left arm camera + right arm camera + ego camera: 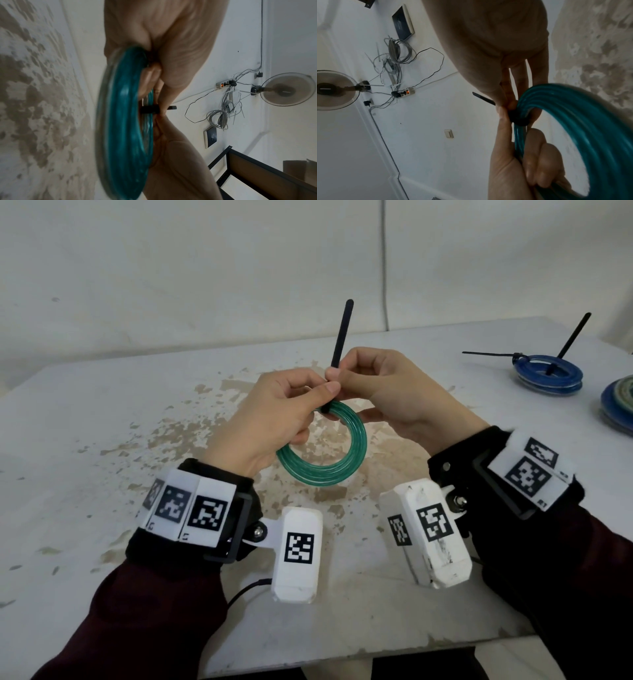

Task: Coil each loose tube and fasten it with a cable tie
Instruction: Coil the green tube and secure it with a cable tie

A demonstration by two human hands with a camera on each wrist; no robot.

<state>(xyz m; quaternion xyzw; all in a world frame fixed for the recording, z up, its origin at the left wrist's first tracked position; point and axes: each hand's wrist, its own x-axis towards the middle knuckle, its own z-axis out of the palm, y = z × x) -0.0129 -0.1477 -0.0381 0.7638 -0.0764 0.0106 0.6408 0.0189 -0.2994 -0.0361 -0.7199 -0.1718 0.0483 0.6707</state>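
A green tube coil hangs above the middle of the table, and a black cable tie is looped round its top with the tail pointing up. My left hand grips the coil's upper left side, its thumb by the tie's loop. My right hand pinches the tail just above the coil. The left wrist view shows the coil edge-on with the tie across it. In the right wrist view the tie wraps the coil, and my left hand's curled fingers hold the strands.
Two blue coils with black ties sticking out lie stacked at the table's far right. Another pile of coils sits at the right edge. The white tabletop is worn brown in the middle. A wall stands close behind it.
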